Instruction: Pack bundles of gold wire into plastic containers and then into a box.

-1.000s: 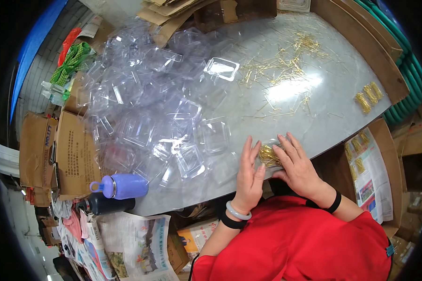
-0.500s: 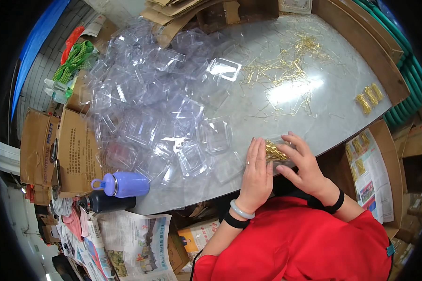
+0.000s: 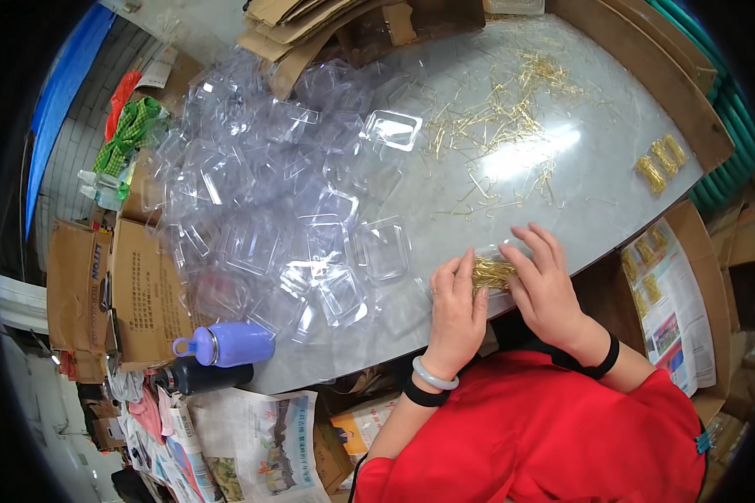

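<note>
At the table's near edge, a bundle of gold wire hooks (image 3: 492,273) lies between my two hands, seemingly in a clear plastic box of which little shows. My left hand (image 3: 455,308) presses on its left side, fingers close together and pointing away from me. From the right, my right hand (image 3: 549,289) curves over the other end, thumb and fingertips against it. Loose gold S-shaped hooks (image 3: 485,127) lie scattered beyond my hands. To the left spreads a heap of clear plastic boxes (image 3: 256,189).
Several packed gold bundles (image 3: 661,164) sit at the table's right edge. Below them, a cardboard box (image 3: 721,310) holds more bundles on newspaper. A purple bottle (image 3: 242,344) and a black bottle (image 3: 205,376) lie at the near left. Cardboard (image 3: 633,63) borders the far right edge.
My right hand's fingers have lifted and moved slightly along the bundle, and my left hand has slid a little lower. More of the gold hooks shows between them. The whole view has shifted slightly.
</note>
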The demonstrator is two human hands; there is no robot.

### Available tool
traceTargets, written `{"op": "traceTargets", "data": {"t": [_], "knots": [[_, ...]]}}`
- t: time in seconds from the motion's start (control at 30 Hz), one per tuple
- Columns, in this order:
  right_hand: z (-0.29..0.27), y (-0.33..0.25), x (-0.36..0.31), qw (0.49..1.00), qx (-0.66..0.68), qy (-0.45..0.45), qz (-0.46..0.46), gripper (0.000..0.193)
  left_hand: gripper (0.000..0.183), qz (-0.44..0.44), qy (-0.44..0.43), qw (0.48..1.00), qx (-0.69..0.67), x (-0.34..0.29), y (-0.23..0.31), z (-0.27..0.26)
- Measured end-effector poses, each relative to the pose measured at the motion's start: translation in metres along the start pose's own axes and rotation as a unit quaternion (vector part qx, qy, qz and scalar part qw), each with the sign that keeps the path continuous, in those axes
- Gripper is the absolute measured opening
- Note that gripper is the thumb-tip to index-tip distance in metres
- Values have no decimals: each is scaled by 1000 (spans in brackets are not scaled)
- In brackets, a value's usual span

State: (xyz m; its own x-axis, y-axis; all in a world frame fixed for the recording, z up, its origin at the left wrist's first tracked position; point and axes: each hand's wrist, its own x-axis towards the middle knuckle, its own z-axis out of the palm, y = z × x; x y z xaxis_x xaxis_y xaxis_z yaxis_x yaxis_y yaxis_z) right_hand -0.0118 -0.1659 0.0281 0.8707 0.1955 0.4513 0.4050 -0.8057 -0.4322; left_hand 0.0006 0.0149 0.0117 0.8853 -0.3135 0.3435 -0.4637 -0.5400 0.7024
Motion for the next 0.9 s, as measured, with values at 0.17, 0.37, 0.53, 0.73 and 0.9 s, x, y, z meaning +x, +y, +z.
{"op": "traceTargets", "data": {"t": [0.17, 0.37, 0.53, 0.73, 0.9], "knots": [[9, -16, -10, 993, -105, -61, -5, 69, 52, -19, 45, 999, -19, -4, -3, 7], [7, -17, -8, 993, -101, -48, 35, 76, 46, -47, 58, 978, -194, -10, -6, 5], [23, -13, 3, 995, -79, 2, 64, 72, 45, -30, 86, 982, -165, -12, -5, 11], [13, -9, 8, 997, -69, 35, 5, 55, 49, -28, 119, 971, -203, -20, -10, 11], [6, -9, -1, 997, -75, 18, -18, 56, 49, -25, 124, 967, -219, -20, -13, 14]]}}
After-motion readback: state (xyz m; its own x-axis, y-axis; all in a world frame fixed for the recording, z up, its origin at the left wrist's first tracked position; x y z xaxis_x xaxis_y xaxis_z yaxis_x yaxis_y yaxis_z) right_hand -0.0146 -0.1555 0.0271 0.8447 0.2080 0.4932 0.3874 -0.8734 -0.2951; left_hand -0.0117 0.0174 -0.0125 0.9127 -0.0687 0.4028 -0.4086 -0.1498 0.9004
